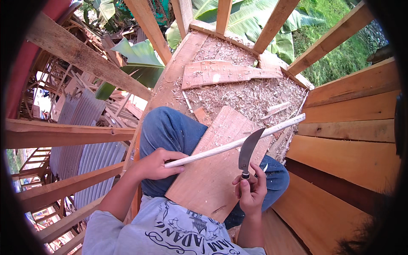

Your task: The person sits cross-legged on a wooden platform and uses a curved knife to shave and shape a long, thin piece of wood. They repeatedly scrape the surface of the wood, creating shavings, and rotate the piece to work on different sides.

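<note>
My left hand (159,164) is closed round the near end of a pale, whittled wooden stick (212,148). The stick slants up to the right, across a wooden board (204,180) that lies over my lap. In my right hand (251,193) is a curved knife (250,148), gripped by its short dark handle with the thumb along it. Its blade points upward and crosses in front of the stick; I cannot tell whether the two touch.
Wood shavings (246,95) cover the floor ahead, around a larger plank (225,73) and small offcuts. Wooden posts (148,29) rail the left and far sides. A plank wall (348,144) stands at the right. Outside are corrugated sheets (83,131) and banana leaves (242,17).
</note>
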